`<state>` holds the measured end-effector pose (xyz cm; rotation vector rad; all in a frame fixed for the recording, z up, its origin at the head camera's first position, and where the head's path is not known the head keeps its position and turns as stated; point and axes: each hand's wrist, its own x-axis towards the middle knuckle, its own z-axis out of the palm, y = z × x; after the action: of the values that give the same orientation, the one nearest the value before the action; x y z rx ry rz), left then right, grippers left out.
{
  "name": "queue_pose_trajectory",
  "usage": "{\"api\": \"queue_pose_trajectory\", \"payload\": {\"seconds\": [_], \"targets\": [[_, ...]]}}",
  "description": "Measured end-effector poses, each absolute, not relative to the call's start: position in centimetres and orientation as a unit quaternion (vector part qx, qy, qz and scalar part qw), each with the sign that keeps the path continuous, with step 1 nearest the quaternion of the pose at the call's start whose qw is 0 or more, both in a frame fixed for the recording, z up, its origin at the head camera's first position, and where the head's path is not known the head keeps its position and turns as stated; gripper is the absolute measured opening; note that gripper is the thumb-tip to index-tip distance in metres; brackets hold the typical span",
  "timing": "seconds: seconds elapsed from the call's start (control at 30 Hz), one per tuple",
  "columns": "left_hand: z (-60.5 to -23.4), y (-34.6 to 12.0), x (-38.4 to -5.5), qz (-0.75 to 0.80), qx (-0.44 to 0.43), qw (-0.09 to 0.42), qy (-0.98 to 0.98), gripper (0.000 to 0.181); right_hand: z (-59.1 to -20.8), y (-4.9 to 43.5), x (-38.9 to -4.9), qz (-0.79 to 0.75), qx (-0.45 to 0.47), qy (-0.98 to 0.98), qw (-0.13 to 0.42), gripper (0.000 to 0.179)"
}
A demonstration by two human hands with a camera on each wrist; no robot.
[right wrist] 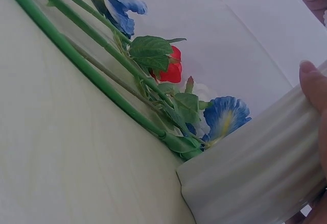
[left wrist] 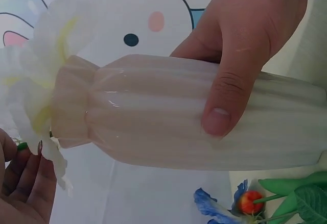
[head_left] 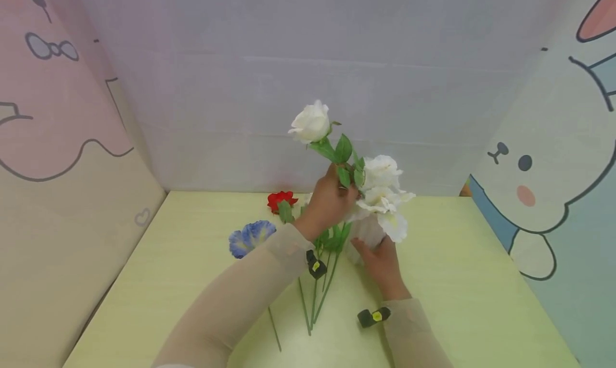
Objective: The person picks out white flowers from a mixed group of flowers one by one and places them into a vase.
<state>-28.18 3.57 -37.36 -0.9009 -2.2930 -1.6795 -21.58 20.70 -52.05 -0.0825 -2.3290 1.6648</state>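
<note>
My left hand (head_left: 332, 199) pinches the green stem of a white rose (head_left: 312, 123), whose bloom points up and to the left. White iris blooms (head_left: 385, 194) spill over the mouth of a pale ribbed vase (left wrist: 153, 112), close beside my left fingers. Lower down, my right hand (head_left: 382, 263) grips the vase round its body, the thumb lying along its side in the left wrist view. The vase stands upright on the table, its base near the loose stems in the right wrist view. The stem's lower end is hidden behind the hand and blooms.
Left of the vase lie a blue iris (head_left: 251, 237), a red rose (head_left: 281, 201) and several green stems (head_left: 327, 290) on the pale yellow table (head_left: 457, 282). A white back wall (head_left: 216, 116) and cartoon-printed side panels (head_left: 544, 170) enclose the table.
</note>
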Motion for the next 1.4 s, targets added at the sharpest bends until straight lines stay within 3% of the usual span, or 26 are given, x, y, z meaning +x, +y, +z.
{"api": "queue_pose_trajectory", "payload": {"seconds": [0.13, 0.53, 0.83, 1.4], "targets": [[-37.4, 3.8, -28.0, -0.558, -0.271, 0.075, -0.781, 0.022, -52.2, 20.7, -21.6, 0.570, -0.035, -0.809, 0.139, 0.042], [-37.6, 4.9, -28.2, -0.513, -0.267, 0.056, -0.814, 0.013, -52.2, 20.8, -21.5, 0.563, -0.056, -0.816, 0.121, 0.055], [-37.7, 5.5, -27.9, -0.475, -0.247, 0.048, -0.843, 0.014, -52.1, 20.7, -21.5, 0.570, -0.050, -0.808, 0.141, 0.070], [-36.0, 4.1, -27.7, -0.576, -0.259, 0.042, -0.774, 0.028, -52.0, 20.7, -21.5, 0.571, -0.054, -0.807, 0.141, 0.070]]}}
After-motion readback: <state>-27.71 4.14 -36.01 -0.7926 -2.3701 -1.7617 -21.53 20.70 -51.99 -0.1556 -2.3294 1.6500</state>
